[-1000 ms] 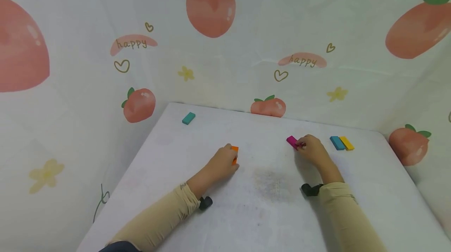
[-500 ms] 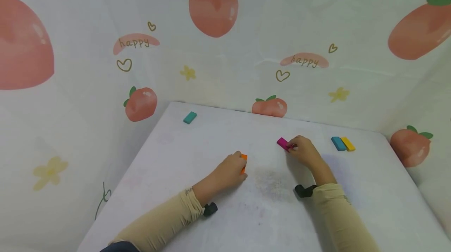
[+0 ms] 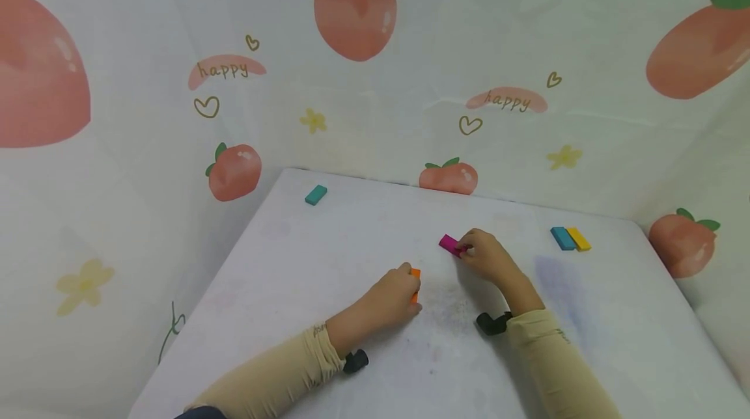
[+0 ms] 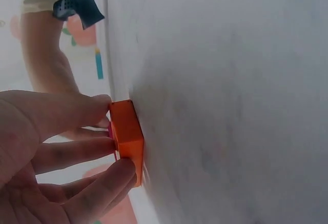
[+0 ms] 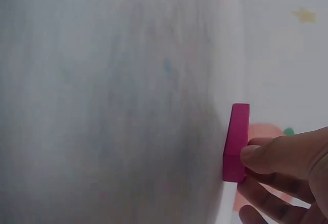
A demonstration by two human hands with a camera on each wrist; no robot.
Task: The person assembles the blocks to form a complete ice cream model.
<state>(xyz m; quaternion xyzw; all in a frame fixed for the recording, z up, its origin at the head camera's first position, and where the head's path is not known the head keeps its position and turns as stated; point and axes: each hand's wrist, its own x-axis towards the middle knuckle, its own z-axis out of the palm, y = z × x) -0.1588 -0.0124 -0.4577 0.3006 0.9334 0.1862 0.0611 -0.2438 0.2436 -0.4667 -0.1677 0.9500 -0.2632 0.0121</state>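
Observation:
An orange block (image 4: pixel 126 131) is pinched between the thumb and fingers of my left hand (image 3: pixel 389 298), near the middle of the table. In the left wrist view the block's lower face lies close over the white surface. My right hand (image 3: pixel 485 256) grips one end of a magenta block (image 3: pixel 450 245), whose other end points left and away. That magenta block (image 5: pixel 237 143) shows thumb and fingertips at its near end in the right wrist view. The right hand is farther back on the table than the left, a short gap apart.
A teal block (image 3: pixel 316 195) lies at the far left of the white table (image 3: pixel 351 217). At the back right, a blue block (image 3: pixel 563 239) and a yellow block (image 3: pixel 578 239) lie side by side. A peach-patterned cloth (image 3: pixel 398 100) hangs behind the table.
My left hand has moved right and nearer to me with the orange block. My right hand has brought the magenta block leftward, so the two blocks are closer together.

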